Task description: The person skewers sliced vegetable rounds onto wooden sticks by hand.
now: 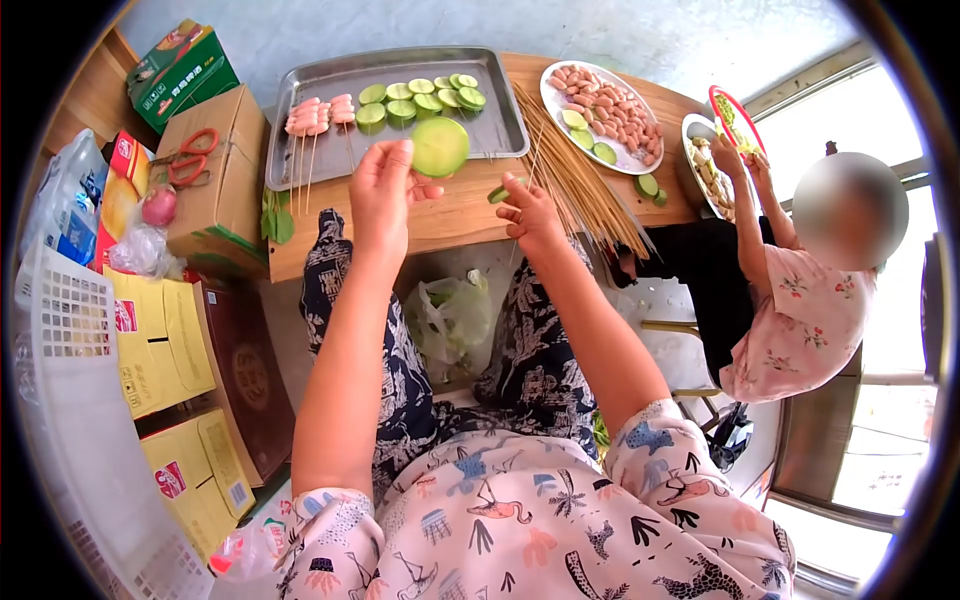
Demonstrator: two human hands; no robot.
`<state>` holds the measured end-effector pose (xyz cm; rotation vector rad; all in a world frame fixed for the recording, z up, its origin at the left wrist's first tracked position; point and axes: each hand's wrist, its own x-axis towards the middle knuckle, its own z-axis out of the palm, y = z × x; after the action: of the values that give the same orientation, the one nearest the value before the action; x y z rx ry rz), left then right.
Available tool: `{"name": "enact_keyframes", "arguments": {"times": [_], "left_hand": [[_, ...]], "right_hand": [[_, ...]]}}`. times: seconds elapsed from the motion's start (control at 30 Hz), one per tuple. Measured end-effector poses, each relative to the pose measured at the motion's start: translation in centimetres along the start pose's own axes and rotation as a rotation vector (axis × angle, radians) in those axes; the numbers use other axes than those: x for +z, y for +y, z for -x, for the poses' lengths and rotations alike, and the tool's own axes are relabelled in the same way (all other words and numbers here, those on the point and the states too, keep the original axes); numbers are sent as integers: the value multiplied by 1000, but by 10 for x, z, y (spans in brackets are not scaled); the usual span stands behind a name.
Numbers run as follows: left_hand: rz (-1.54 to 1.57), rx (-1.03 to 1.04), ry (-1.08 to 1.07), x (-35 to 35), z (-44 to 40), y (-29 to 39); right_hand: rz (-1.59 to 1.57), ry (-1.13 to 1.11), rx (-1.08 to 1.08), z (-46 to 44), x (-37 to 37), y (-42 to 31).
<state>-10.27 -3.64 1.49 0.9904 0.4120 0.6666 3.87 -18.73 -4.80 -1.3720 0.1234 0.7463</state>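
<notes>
My left hand [382, 190] pinches a large round green vegetable slice [440, 147], its flat face turned up toward me. My right hand [533, 212] is closed on a smaller green slice [498, 195], seen nearly edge-on. A thin stick passes by the right fingers; whether they grip it, I cannot tell. Both hands are above the near edge of the wooden table [440, 222]. Behind them a metal tray [345, 75] bears rows of green slices [400, 91] and several skewers of pink sausage pieces [308, 117]. A bundle of bamboo skewers [590, 195] lies right of my right hand.
A white plate [553, 108] holds pink sausage pieces and green slices. At right a co-worker in a pink floral shirt [800, 330] handles food over a bowl and a red-rimmed plate [717, 92]. Scissors [192, 157] rest on a cardboard box [225, 150]; a plastic bag [448, 315] is below.
</notes>
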Motion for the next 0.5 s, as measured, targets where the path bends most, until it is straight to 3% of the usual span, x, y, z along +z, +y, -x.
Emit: {"name": "enact_keyframes", "arguments": {"times": [0.27, 0.33, 0.5], "left_hand": [[305, -116, -71, -17, 0, 1], [362, -151, -61, -19, -1, 0], [580, -186, -196, -25, -4, 3]], "right_hand": [[168, 118, -9, -41, -3, 48], [117, 250, -76, -35, 7, 45], [-58, 245, -3, -20, -7, 37]]}}
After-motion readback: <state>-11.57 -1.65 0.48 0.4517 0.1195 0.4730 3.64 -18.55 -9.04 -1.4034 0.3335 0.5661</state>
